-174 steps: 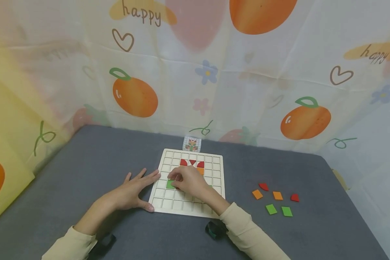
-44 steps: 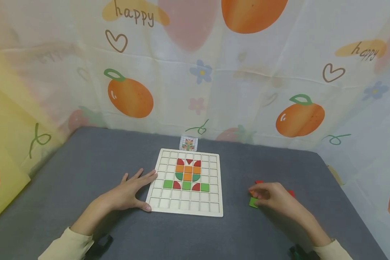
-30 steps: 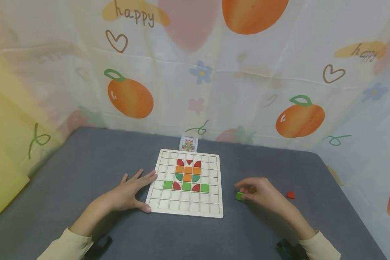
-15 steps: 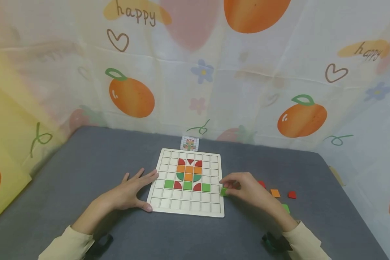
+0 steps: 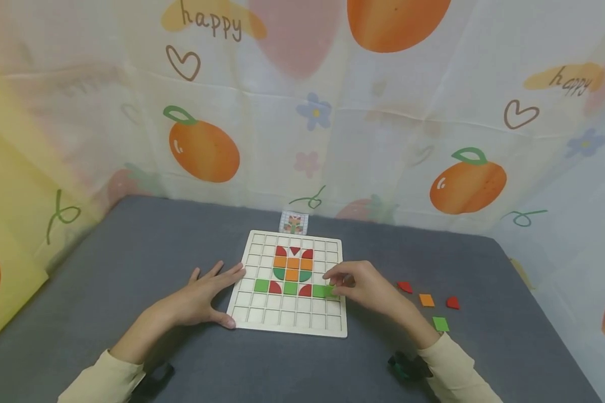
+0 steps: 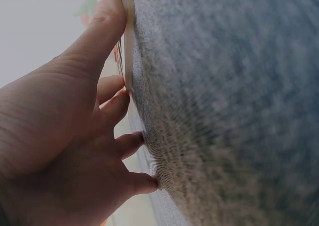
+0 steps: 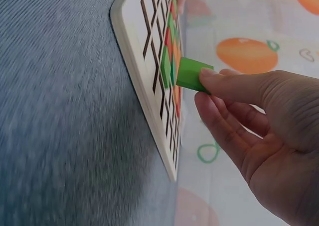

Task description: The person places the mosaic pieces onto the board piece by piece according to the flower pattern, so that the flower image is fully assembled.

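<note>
A white grid board point(image 5: 287, 320) lies on the table with flat red, orange and green tiles set in its cells. My left hand point(image 5: 201, 296) spreads beside the board's left edge, thumb and fingertips touching that edge; in the left wrist view the other fingers rest on the cloth. Between thumb and fingers, my right hand point(image 5: 365, 288) pinches a green square tile point(image 7: 192, 74) over the board's right side. In the head view this tile overlaps the right end of the row of green and red tiles. The right wrist view shows it raised off the board's surface.
Right of the board lie loose tiles: two red ones point(image 5: 405, 287), an orange square point(image 5: 426, 300) and a green square point(image 5: 441, 324). A small pattern card point(image 5: 294, 222) sits behind the board. A printed curtain point(image 5: 302, 140) hangs behind the grey table point(image 5: 181, 224).
My right hand has picked up the green tile from the loose pieces and carried it left to the board. Earlier it was placing tiles there. The left hand stays at the board's edge.
</note>
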`<action>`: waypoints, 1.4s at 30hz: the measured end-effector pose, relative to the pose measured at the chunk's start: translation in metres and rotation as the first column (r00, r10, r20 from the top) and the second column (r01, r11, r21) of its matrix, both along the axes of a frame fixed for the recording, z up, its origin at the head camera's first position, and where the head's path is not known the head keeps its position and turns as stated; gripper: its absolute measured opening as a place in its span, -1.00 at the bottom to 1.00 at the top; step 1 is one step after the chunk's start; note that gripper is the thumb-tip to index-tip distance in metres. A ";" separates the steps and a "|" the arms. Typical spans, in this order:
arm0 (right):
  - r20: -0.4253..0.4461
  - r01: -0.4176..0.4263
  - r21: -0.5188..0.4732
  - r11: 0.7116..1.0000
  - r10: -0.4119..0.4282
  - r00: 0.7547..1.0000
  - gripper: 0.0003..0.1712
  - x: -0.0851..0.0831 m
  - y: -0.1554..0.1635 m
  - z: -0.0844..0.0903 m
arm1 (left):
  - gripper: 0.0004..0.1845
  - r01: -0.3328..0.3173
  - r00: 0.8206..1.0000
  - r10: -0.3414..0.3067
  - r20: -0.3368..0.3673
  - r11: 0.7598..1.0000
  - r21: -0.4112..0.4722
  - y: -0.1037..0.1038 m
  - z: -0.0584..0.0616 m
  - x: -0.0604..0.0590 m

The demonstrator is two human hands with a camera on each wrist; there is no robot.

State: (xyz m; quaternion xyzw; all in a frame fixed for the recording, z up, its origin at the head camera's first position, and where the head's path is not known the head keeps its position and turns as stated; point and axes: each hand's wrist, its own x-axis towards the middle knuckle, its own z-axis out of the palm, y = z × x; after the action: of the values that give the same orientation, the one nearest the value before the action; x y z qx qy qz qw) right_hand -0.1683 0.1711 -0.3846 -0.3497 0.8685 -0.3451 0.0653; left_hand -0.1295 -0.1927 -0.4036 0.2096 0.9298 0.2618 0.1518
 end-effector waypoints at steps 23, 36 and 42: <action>0.028 -0.106 -0.035 0.994 0.107 0.994 -0.74 0.003 -0.057 -0.007 | 0.19 -0.005 1.000 0.005 -0.013 1.000 0.006 0.001 0.001 0.002; 0.064 -0.108 0.005 0.994 0.108 0.992 -0.77 0.005 -0.078 -0.013 | 0.18 0.000 1.000 0.000 -0.009 1.000 0.009 0.000 0.002 0.003; 0.054 -0.077 0.040 0.996 0.075 0.996 -0.77 0.006 -0.079 -0.013 | 0.18 0.001 1.000 -0.001 -0.010 1.000 0.006 0.001 0.002 0.001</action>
State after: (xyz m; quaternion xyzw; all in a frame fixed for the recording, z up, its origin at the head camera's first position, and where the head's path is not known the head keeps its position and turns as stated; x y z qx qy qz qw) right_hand -0.1623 0.0922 -0.3977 -0.3718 0.8596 -0.3332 0.1087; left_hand -0.1290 -0.1920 -0.4012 0.2118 0.9296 0.2635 0.1468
